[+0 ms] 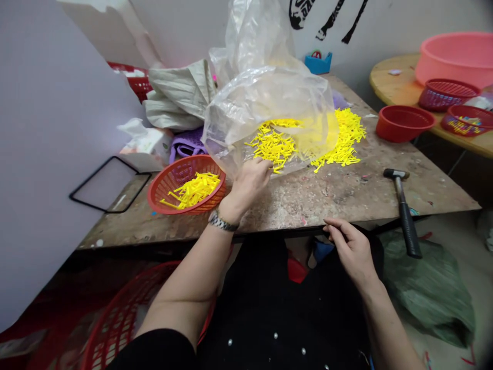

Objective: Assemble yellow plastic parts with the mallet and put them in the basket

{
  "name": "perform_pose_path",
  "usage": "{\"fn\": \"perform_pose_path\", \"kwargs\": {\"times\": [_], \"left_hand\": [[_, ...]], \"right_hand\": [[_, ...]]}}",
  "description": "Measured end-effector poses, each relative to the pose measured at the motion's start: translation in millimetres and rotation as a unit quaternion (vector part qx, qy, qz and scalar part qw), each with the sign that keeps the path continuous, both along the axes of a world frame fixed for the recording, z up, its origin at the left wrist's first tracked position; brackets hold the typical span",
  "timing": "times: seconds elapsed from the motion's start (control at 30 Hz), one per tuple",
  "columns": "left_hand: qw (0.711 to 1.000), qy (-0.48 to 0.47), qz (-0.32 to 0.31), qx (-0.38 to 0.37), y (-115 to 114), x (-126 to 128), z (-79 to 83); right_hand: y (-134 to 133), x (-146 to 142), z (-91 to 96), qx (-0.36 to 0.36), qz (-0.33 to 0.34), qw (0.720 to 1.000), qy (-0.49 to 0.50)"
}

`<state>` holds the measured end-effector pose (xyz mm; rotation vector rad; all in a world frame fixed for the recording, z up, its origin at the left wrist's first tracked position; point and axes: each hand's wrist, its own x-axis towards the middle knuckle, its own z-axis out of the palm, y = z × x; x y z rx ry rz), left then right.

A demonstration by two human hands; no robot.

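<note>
My left hand (250, 182) reaches onto the worn table (331, 195) with its fingers curled at the near edge of a clear plastic bag (265, 97). The bag lies over a heap of small yellow plastic pieces (308, 139); the fingertips pinch at the pieces or the bag's rim, I cannot tell which. A wristwatch (222, 222) is on that wrist. My right hand (350, 246) rests at the table's front edge, fingers loosely bent, nothing visible in it. A red mesh basket (169, 182) holding more yellow pieces stands left of my left hand.
A black-handled hammer (404, 210) lies over the table's right front edge. A red bowl (402, 123), red baskets (447, 93) and a pink basin (458, 54) stand at the right. Folded cloth (181, 97) sits at the back left. A large red basket (119, 318) is below left.
</note>
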<state>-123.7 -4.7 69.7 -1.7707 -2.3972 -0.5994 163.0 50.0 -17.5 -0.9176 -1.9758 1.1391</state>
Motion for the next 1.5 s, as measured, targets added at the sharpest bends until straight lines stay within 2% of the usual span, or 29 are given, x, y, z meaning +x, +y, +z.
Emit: {"fn": "perform_pose_path", "kwargs": {"times": [0.1, 0.2, 0.33, 0.5, 0.63, 0.77, 0.9, 1.0, 1.1, 1.23, 1.3, 1.4, 1.5], "left_hand": [[0.995, 0.034, 0.018, -0.088, 31.8, -10.0, -13.4], [0.988, 0.056, 0.007, -0.14, 49.4, -18.9, -25.4], [0.982, 0.069, -0.012, -0.175, 58.0, -22.6, -33.8], [0.981, 0.049, 0.018, -0.188, 60.5, -25.3, -30.9], [0.989, 0.007, 0.023, -0.146, 56.9, -33.7, -31.3], [0.997, -0.028, 0.031, -0.068, 50.8, -40.2, -33.8], [0.995, -0.099, 0.013, 0.024, 43.3, -33.2, -28.4], [0.974, -0.216, -0.006, 0.074, 34.1, -14.9, -19.9], [0.933, -0.345, -0.054, 0.084, 23.3, 12.9, -12.1], [0.879, -0.451, -0.157, -0.001, 12.0, 53.1, -9.0], [0.856, -0.48, -0.187, -0.048, 9.3, 69.1, -10.6], [0.825, -0.515, -0.212, -0.101, 8.6, 83.6, -15.3], [0.805, -0.545, -0.208, -0.108, 9.5, 87.5, -21.7]], "right_hand": [[-1.8, 4.9, 0.3, 0.002, 0.004, 1.0, 0.002], [-2.2, 8.2, -1.0, -0.001, 0.002, 1.0, 0.005], [-1.4, 7.9, -4.8, -0.011, 0.015, 1.0, 0.007], [-2.0, 5.4, -5.2, -0.012, 0.031, 0.999, 0.009], [-2.3, 5.8, -3.9, -0.01, 0.031, 0.999, 0.008], [-2.4, 6.3, -4.5, -0.012, 0.033, 0.999, 0.008], [-2.7, 4.9, -1.8, -0.011, 0.037, 0.999, 0.01], [-1.0, 1.9, 4.3, -0.003, 0.035, 0.999, 0.014], [2.5, -3.6, 12.5, 0.011, 0.02, 0.999, 0.026], [7.4, -14.2, 25.5, 0.021, -0.003, 0.999, 0.049], [9.2, -20.0, 31.8, 0.025, -0.003, 0.998, 0.056], [11.1, -27.4, 37.6, 0.048, 0.008, 0.997, 0.061], [12.8, -32.1, 38.0, 0.06, 0.019, 0.996, 0.067]]}}
